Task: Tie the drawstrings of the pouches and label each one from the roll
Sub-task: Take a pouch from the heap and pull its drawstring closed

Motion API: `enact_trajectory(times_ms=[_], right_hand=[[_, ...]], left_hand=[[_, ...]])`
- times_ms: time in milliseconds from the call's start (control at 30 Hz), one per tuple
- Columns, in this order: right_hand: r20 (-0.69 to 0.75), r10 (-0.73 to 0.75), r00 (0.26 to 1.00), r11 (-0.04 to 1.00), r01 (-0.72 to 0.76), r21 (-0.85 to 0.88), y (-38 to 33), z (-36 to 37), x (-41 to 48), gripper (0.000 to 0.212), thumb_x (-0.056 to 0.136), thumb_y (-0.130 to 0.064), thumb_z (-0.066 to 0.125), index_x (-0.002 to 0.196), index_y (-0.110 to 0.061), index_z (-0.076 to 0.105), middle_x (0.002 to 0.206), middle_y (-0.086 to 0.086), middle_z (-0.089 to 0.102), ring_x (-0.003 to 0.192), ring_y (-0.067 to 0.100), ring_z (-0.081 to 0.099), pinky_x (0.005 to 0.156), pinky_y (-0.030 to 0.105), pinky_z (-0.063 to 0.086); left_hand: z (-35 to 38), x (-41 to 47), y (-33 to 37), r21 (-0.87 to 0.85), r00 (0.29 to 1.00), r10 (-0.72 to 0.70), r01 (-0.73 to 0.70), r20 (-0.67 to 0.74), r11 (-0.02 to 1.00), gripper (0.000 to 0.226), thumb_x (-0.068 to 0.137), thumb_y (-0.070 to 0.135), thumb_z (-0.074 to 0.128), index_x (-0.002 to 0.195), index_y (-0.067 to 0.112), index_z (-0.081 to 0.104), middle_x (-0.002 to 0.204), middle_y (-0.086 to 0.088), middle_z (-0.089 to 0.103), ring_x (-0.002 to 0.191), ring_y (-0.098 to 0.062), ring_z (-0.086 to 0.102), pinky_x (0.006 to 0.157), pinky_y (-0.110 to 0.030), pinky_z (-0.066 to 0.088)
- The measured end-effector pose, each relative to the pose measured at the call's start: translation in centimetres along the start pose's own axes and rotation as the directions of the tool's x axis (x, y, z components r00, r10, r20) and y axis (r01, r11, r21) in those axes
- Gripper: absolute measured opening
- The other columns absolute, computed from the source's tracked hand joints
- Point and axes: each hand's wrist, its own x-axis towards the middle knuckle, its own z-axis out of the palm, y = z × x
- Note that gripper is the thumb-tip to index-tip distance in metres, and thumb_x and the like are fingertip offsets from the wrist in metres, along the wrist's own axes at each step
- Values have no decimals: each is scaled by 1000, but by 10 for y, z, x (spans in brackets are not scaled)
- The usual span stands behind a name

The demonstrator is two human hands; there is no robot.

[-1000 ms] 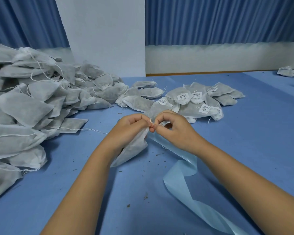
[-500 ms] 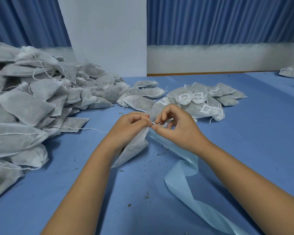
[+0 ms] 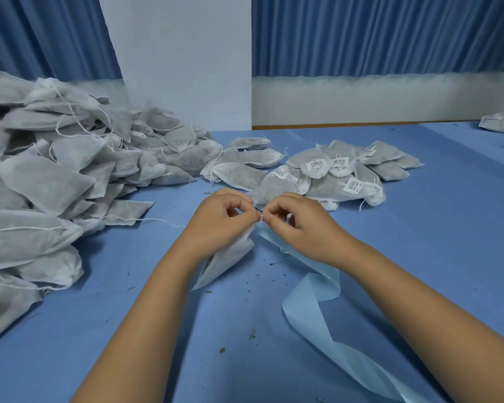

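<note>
A white fabric pouch (image 3: 230,257) hangs under my left hand (image 3: 220,223), which grips its gathered neck. My right hand (image 3: 298,225) meets the left at the pouch's mouth, and its fingertips pinch the thin white drawstring (image 3: 261,219). Both hands have curled fingers and touch at the tips. A pale blue label backing strip (image 3: 312,312) trails from under my right hand toward the lower right. The label roll itself is out of sight.
A large heap of unlabelled pouches (image 3: 56,175) with loose strings fills the left side. A smaller pile of pouches with barcode labels (image 3: 341,175) lies just beyond my hands. The blue table (image 3: 434,228) carries scattered dark crumbs. More pouches (image 3: 501,122) sit far right.
My right hand's raised fingers have curled back down onto the drawstring, and both hands have drawn close together at the pouch's mouth. The pouch stays in the left hand.
</note>
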Motion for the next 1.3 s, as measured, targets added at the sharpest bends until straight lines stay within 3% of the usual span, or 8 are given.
enact_trajectory(times_ms=[233, 433, 600, 667, 867, 967, 1133, 1300], right_hand=[[171, 177, 969, 904, -229, 361, -6, -8, 1, 15, 96, -16, 57, 84, -18, 66, 71, -11, 59, 69, 6, 51, 64, 21, 41], [-44, 111, 993, 950, -93, 298, -5, -5, 0, 18, 91, -9, 63, 79, -21, 66, 73, -15, 64, 61, -5, 53, 62, 9, 39], [-164, 89, 982, 924, -20, 383, -2, -2, -1, 20, 84, -4, 70, 81, -23, 67, 79, -6, 70, 73, 9, 64, 68, 21, 50], [-190, 94, 977, 904, -4, 428, -2, -2, -1, 24, 81, -1, 71, 81, -24, 63, 78, -5, 68, 75, 19, 64, 69, 26, 50], [-196, 84, 977, 906, 7, 422, -3, -1, -2, 18, 83, 0, 69, 81, -17, 73, 76, -11, 72, 72, 4, 66, 69, 16, 51], [-185, 109, 977, 883, -9, 470, -6, 0, -2, 13, 82, -4, 72, 82, -16, 75, 79, -6, 74, 73, 7, 68, 72, 21, 55], [-187, 145, 972, 866, -33, 499, -7, 1, -4, 6, 80, -6, 77, 80, -13, 76, 73, -10, 74, 67, 0, 66, 65, 11, 48], [-198, 189, 962, 861, -65, 505, -4, -2, 0, 7, 85, -4, 71, 81, -10, 74, 71, -6, 72, 66, 9, 64, 65, 22, 54]], left_hand=[[-2, -3, 0, -21, 998, 68, -67, 7, 998, 12, 85, 9, 70, 79, 17, 77, 104, 9, 63, 54, 2, 45, 60, -6, 37], [-2, 0, 3, -149, 997, -13, 25, 81, 989, 32, 88, 13, 64, 65, 30, 76, 99, 20, 69, 84, 14, 59, 72, -1, 38], [3, 2, -1, -335, 980, -122, 170, 158, 927, 16, 85, 23, 66, 94, 20, 79, 108, 9, 75, 113, -7, 64, 100, -24, 44], [3, 2, -2, -350, 978, -142, 188, 155, 918, 17, 86, 22, 66, 98, 19, 78, 107, 8, 76, 113, -7, 64, 100, -25, 44], [3, 2, 1, -384, 975, -174, 216, 141, 898, 16, 89, 16, 63, 91, 18, 79, 95, 7, 77, 81, 0, 67, 78, -21, 44], [2, 3, 0, -403, 976, -190, 217, 104, 889, 15, 89, 16, 64, 90, 19, 78, 97, 8, 77, 90, -2, 69, 81, -20, 46], [2, 3, -2, -359, 978, -188, 209, 92, 910, 13, 90, 20, 65, 89, 22, 78, 99, 13, 76, 95, 2, 69, 81, -18, 46], [1, 3, -5, -285, 985, -156, 170, 72, 943, 12, 90, 24, 66, 87, 24, 78, 92, 12, 76, 83, 5, 66, 73, -13, 45]])
